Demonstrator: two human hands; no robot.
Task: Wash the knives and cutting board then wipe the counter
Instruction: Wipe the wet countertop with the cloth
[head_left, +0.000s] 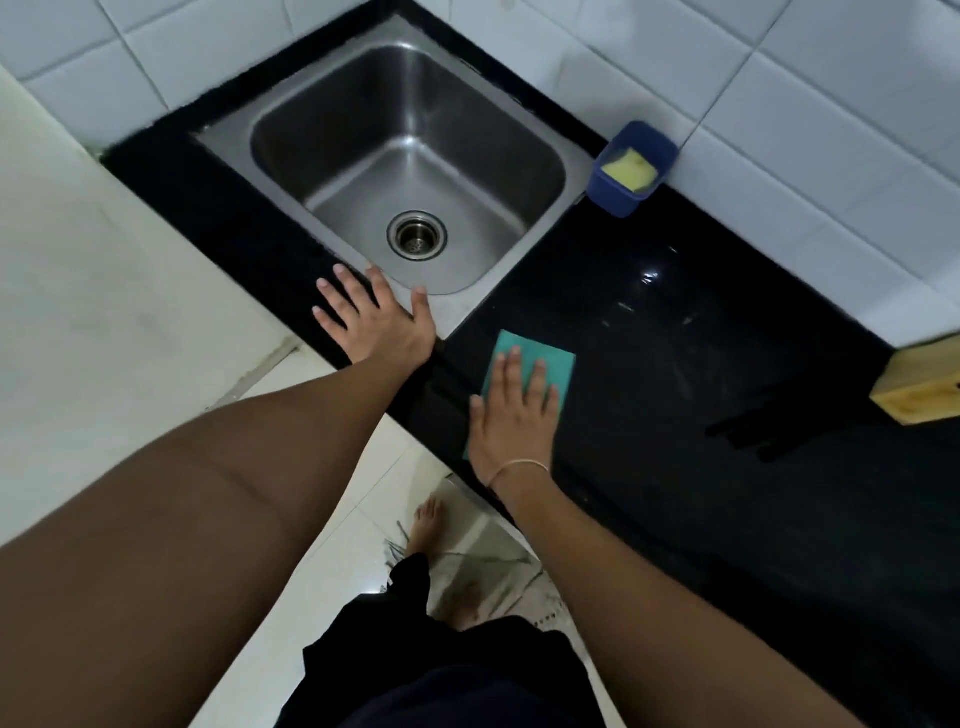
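Head view. The right hand (514, 415) lies flat on a teal wiping cloth (535, 364), fingers straight and slightly spread, palm pressing it onto the black counter (701, 338) near the front edge, just right of the sink's corner. The left hand (376, 319) rests open on the counter edge at the front rim of the stainless sink (244, 132), fingers straight, thumb on the steel rim; it holds nothing.

No knives or cutting board are visible on the counter or in the basin. Judged stage: wiping the counter.

Handling, by judgement: the cloth looks thin, soft and light, with no stiffness of its own. Under a flat palm it should slide easily on the glossy stone, which shows faint streaks and glints further back. The uncovered far corner may fold or drag if pressure sits only at the heel of the hand. Best hold: broad palm contact over its middle, fingertips toward the leading edge; pinching is needed only to lift it.

Also present: a blue holder (618, 192) with a yellow sponge (631, 169) at the tiled wall, and a wooden block (919, 387) at the right edge.
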